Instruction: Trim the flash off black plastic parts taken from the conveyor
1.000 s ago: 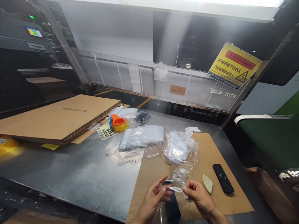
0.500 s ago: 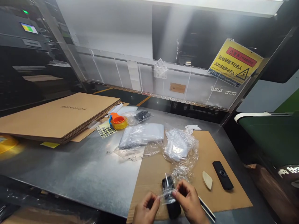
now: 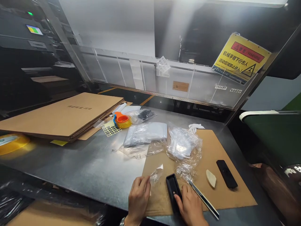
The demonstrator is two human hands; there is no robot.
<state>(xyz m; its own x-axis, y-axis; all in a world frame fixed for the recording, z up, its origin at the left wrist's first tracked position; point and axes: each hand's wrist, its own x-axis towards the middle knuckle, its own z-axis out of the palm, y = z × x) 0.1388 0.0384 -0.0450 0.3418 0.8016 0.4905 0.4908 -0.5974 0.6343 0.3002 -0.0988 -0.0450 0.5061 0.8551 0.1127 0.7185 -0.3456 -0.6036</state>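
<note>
Case (image 3: 171,183) at the near edge of the cardboard (image 3: 219,144), on the front part of the desk (image 3: 94,172), hollow side up. Right hand (image 3: 191,201) at its near half, fingers clamped on its right wall, thumb over the hollow. Left hand (image 3: 138,196) to its left, fingers pinched together on clear film (image 3: 157,173), apart from the case. Knife (image 3: 205,201) just beside the right hand, tip by a crumpled bag (image 3: 184,149). Farther right, pale wedge (image 3: 211,179), then black slab (image 3: 227,174).

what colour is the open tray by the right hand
The open tray by the right hand is black, best seen in the head view.
</note>
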